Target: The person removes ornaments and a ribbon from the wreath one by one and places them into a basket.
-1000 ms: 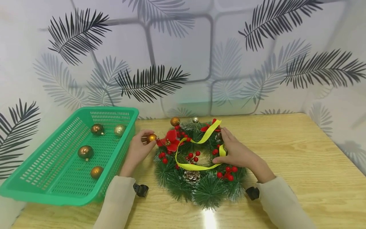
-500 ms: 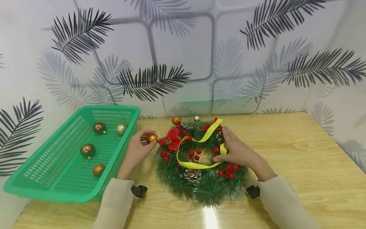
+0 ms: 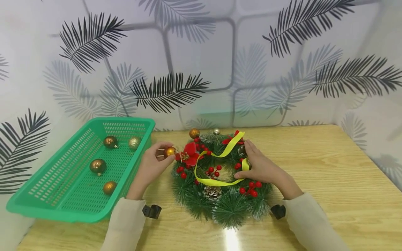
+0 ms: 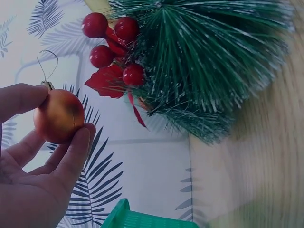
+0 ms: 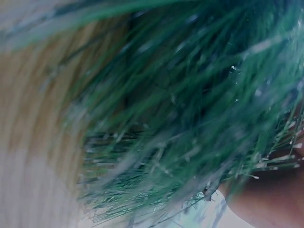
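My left hand (image 3: 151, 166) pinches an orange-gold bauble (image 3: 170, 151) between thumb and fingertips, just left of the green wreath (image 3: 230, 207). In the left wrist view the bauble (image 4: 59, 116) has a thin thread loop sticking up from its cap. A red fabric flower (image 3: 190, 154) lies on the wreath right beside it. My right hand (image 3: 263, 166) grips the wreath's right side, thumb at the inner ring and fingers along the outside. A yellow ribbon (image 3: 215, 182) winds over the wreath and under that thumb. In the right wrist view, blurred green needles (image 5: 190, 104) hide most of the hand.
A green plastic basket (image 3: 70, 217) stands at the left with several brown and gold baubles (image 3: 98, 166) inside. An orange bauble (image 3: 194, 133) and a small silver one (image 3: 216, 131) sit at the wreath's far edge. The patterned wall (image 3: 201, 55) closes off the wooden table (image 3: 329, 167) behind.
My left hand has brought the bauble slightly right, nearer the red flower. My right hand keeps its grip, and the wreath stays put. The head view has shifted a little.
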